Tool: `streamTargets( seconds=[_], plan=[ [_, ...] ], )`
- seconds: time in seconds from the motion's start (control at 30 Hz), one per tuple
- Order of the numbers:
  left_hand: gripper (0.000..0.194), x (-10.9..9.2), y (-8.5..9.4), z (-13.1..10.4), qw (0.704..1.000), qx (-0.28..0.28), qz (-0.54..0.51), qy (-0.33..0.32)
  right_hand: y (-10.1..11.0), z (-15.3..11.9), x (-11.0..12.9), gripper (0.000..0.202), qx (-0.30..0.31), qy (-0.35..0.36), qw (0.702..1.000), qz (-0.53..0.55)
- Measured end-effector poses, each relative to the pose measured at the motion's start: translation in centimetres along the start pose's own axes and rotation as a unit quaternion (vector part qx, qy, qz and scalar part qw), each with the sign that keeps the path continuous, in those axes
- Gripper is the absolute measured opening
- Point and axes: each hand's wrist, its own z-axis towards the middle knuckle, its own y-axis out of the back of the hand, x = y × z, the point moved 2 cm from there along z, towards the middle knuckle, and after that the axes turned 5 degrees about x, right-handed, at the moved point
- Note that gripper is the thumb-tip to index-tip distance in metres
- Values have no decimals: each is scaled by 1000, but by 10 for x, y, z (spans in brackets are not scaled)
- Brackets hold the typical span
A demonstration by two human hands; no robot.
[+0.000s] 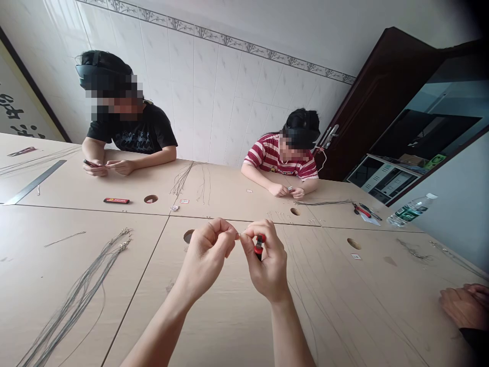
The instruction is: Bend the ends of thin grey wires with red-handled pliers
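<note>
Both hands are raised over the table (229, 306), their fingertips nearly meeting. My left hand (209, 255) is closed in a pinch on something too small to make out. My right hand (267, 257) is wrapped round a red-and-black handled tool (260, 244), whose working end is mostly hidden; its thumb and finger also pinch at a tiny piece between the two hands. Thin grey cords (305, 285) lie on the table to the right of my right hand. A bundle of grey cords with metal ends (89, 280) lies to the left.
Two people sit across the table, a black-shirted person (133, 127) and a striped-shirted person (282, 153). Another person's hands (464, 306) rest at the right edge. A water bottle (412, 210), pliers (362, 210), a metal ruler (36, 182) and a red-black box (116, 201) lie about.
</note>
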Motion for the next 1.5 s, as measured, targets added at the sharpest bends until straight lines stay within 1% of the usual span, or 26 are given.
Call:
streamTargets(
  seconds=[0.2, 0.6, 0.73, 0.8, 0.87, 0.9, 0.93, 0.97, 1.0, 1.03, 1.07, 1.1, 1.17, 1.2, 1.23, 1.27, 1.3, 1.33, 1.37, 1.43, 1.47, 1.5],
  plan=[
    [20, -4, -1, 0, 1000, 4, 5, -5, 0, 1, 1, 20, -1, 6, 1000, 10],
    [21, 0, 1, 1, 1000, 8, 10, -4, -1, 1, 0, 14, 0, -9, 1000, 8],
    [21, 0, 0, 1, 1000, 7, 9, -10, -2, 1, 0, 14, 1, -19, 999, 26],
    [21, 1, 1, 1, 1000, 1, 9, -8, -4, 0, 0, 14, 3, -36, 998, 44],
    [20, 1, 2, 1, 1000, -12, 10, -7, -7, 0, -3, 15, -6, -73, 995, 69],
    [20, 2, 3, 2, 1000, -20, 12, -6, -8, 0, -6, 16, -22, -99, 991, 85],
    [19, 3, 4, 3, 1000, -28, 13, -4, -9, 0, -11, 18, -51, -131, 984, 108],
    [18, 4, 6, 4, 999, -36, 16, -2, -10, 0, -17, 20, -88, -171, 971, 142],
    [18, 4, 8, 5, 999, -44, 21, -2, -11, 1, -24, 23, -125, -216, 950, 187],
    [17, 5, 9, 6, 998, -53, 29, -3, -11, 1, -32, 24, -152, -266, 920, 244],
    [16, 5, 11, 7, 997, -63, 39, -7, -13, 1, -40, 25, -159, -320, 881, 309],
    [16, 5, 13, 9, 996, -74, 52, -14, -15, 0, -46, 25, -144, -375, 835, 376],
    [17, 5, 15, 11, 992, -93, 75, -31, -20, -4, -52, 20, -79, -461, 740, 483],
    [17, 5, 16, 12, 991, -99, 84, -36, -22, -6, -52, 19, -44, -483, 706, 516],
    [17, 6, 17, 14, 990, -104, 92, -38, -24, -9, -49, 23, -15, -491, 689, 532],
    [17, 6, 18, 15, 988, -108, 99, -38, -26, -13, -46, 30, 11, -489, 691, 532],
    [17, 7, 18, 16, 987, -112, 106, -37, -27, -15, -41, 38, 37, -479, 711, 513],
    [16, 9, 19, 17, 986, -115, 112, -36, -28, -18, -37, 45, 64, -466, 745, 473],
    [15, 10, 20, 18, 985, -119, 119, -36, -28, -20, -34, 51, 90, -448, 789, 411],
    [15, 13, 21, 20, 983, -122, 132, -42, -26, -21, -30, 54, 123, -400, 876, 242],
    [15, 15, 22, 22, 982, -122, 138, -45, -24, -20, -29, 51, 129, -370, 907, 156],
    [15, 17, 22, 22, 981, -122, 144, -49, -21, -20, -28, 47, 129, -341, 927, 85]
  ],
)
